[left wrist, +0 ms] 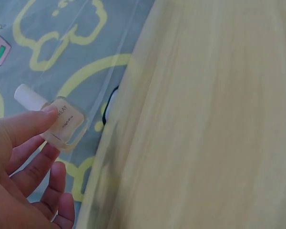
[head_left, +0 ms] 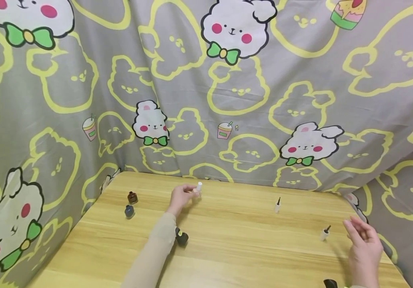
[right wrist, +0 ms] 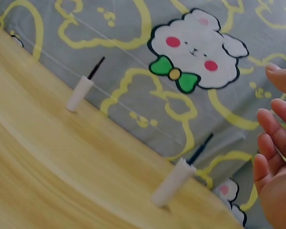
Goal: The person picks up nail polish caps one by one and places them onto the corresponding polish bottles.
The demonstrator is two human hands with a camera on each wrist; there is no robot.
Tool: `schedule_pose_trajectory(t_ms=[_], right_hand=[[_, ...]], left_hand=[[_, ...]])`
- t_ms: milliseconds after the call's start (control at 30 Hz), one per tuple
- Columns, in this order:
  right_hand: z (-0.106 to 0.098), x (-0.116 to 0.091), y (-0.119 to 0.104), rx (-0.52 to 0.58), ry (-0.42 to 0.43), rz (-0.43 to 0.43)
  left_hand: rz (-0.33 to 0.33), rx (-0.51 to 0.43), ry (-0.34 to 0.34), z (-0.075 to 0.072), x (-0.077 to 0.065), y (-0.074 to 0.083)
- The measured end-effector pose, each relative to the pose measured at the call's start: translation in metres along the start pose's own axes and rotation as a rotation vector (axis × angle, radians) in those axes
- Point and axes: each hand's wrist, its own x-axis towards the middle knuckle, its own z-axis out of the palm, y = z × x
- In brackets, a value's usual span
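Observation:
My left hand pinches a nail polish bottle with clear glass, pale polish and a white cap, thumb on its printed front. In the head view this is above the far middle of the table. On the right, my right hand is held up with relaxed fingers and nothing in them. Nearest to it, a white nail polish cap stands upside down, its dark brush pointing up. Another such white cap with its brush up stands farther left and back.
Two uncapped nail polish bottles stand on the left of the wooden table: a dark brown bottle and, nearer, a dark blue bottle. A grey patterned curtain hangs around the table's back and sides.

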Motion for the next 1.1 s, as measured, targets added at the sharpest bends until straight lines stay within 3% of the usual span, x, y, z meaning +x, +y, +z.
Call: schedule_pose_trajectory(t_ms=[200, 400, 500, 767, 967, 1100], right_hand=[[-0.017, 0.003, 0.006, -0.012, -0.042, 0.075], [-0.033, 0.006, 0.012, -0.035, -0.242, 0.073], [-0.04, 0.009, 0.016, -0.1, -0.302, 0.103], [-0.051, 0.013, 0.022, -0.343, -0.341, 0.143], [-0.055, 0.016, 0.024, -0.44, -0.381, 0.151], [-0.059, 0.018, 0.026, -0.504, -0.452, 0.174]], left_hand=[[0.0, 0.023, -0.055, -0.004, 0.009, -0.003], [-0.016, 0.071, -0.102, -0.006, 0.014, -0.005], [-0.011, 0.098, -0.126, -0.007, 0.016, -0.006], [-0.005, 0.078, -0.168, -0.008, 0.022, -0.013], [-0.011, 0.062, -0.204, -0.012, 0.026, -0.016], [-0.008, 0.055, -0.229, -0.013, 0.027, -0.017]])
